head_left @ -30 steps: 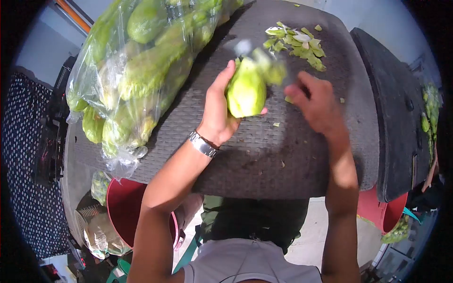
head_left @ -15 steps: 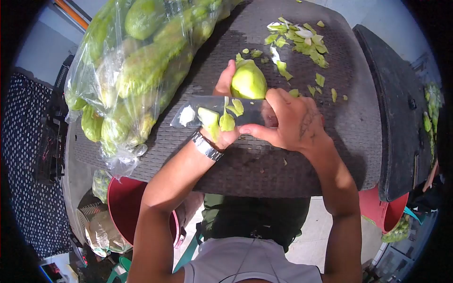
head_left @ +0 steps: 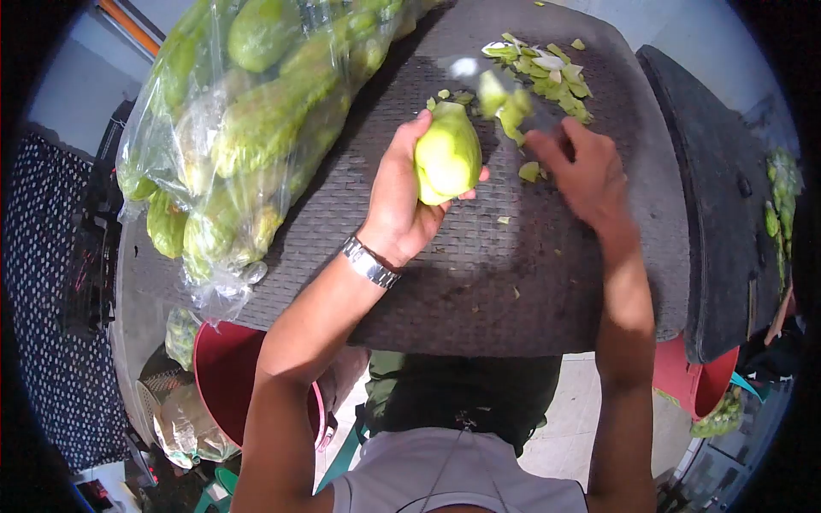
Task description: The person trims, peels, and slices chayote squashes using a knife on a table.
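My left hand (head_left: 400, 192) is closed around a pale green, partly peeled chayote (head_left: 448, 154), its thumb along the left side. To the right, my right hand (head_left: 590, 171) grips a wide-bladed knife (head_left: 534, 120), blurred by motion. Bits of green peel cling to the blade, which hovers near a pile of chayote peelings (head_left: 560, 77) on the dark woven-pattern table (head_left: 428, 299). Left of my left hand lies a large clear plastic bag (head_left: 256, 145) full of whole green chayotes.
A dark chair back or panel (head_left: 718, 214) stands along the right edge. Below the table are a red bucket (head_left: 227, 376) at left and another red container (head_left: 697, 380) at right. A wire basket with plastic bags (head_left: 184, 419) sits at lower left.
My right hand has swung the knife away from the chayote, up and right toward the peel pile. My left hand still holds the chayote, now more fully exposed.
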The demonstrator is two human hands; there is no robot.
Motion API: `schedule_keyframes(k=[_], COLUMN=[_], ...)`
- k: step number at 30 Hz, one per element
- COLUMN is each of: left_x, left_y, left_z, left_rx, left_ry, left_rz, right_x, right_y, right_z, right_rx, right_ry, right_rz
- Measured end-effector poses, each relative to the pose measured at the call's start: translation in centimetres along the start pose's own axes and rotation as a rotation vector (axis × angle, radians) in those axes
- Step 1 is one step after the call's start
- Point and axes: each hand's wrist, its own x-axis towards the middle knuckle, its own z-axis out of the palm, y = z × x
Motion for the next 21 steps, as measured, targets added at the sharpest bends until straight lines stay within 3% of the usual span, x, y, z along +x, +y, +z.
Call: schedule_keyframes(k=[4, 7, 9, 11, 16, 21], left_x=[-0.4, -0.1, 0.0, 0.0, 0.3, 0.6], left_y=[-0.2, -1.7, -2.3, -0.7, -1.5, -1.8], left_z=[0.5, -0.3, -1.2, -1.4, -1.5, -1.8], left_rx=[0.128, 0.005, -0.083, -0.240, 0.033, -0.065], left_ry=[0.009, 0.045, -0.053, -0.269, -0.116, -0.074], left_rz=[0.033, 0.121, 0.114, -0.161, -0.035, 0.040], right_x=[0.0, -1.8, -2.8, -3.3, -3.5, -3.1], right_y=[-0.3, -3.4, -4.5, -5.0, -4.6, -4.6], right_z=[0.4, 1.5, 2.5, 3.5, 3.9, 3.4], right_rx=[0.054, 0.163, 0.138, 0.087, 0.011, 0.027], right_ry=[-0.047, -0.130, -0.143, -0.096, -0.072, -0.104], right_rz=[0.086, -0.130, -0.260, -0.373, -0.393, -0.366])
